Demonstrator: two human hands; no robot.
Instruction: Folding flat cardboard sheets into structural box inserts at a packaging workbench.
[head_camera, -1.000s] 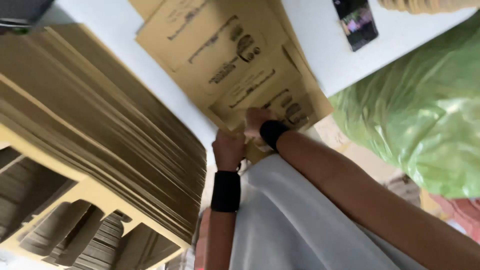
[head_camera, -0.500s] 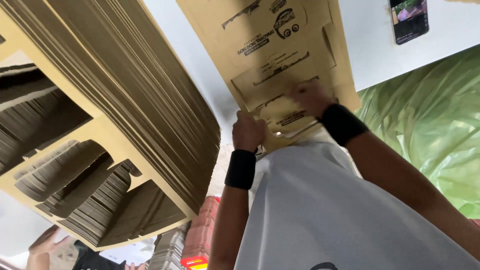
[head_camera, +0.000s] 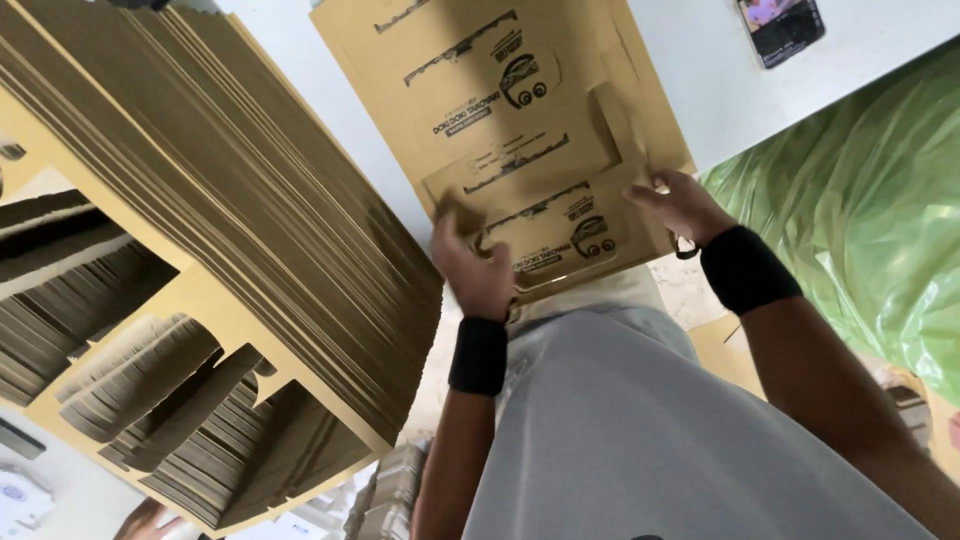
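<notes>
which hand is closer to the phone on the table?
Right. The right hand grips the flat cardboard box at its edge, below the phone. The left hand holds the opposite edge, farther off.

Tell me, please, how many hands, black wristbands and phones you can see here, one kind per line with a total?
Hands: 2, left hand and right hand, both gripping the flat cardboard box blank
Black wristbands: 2
Phones: 1
Total: 5
</notes>
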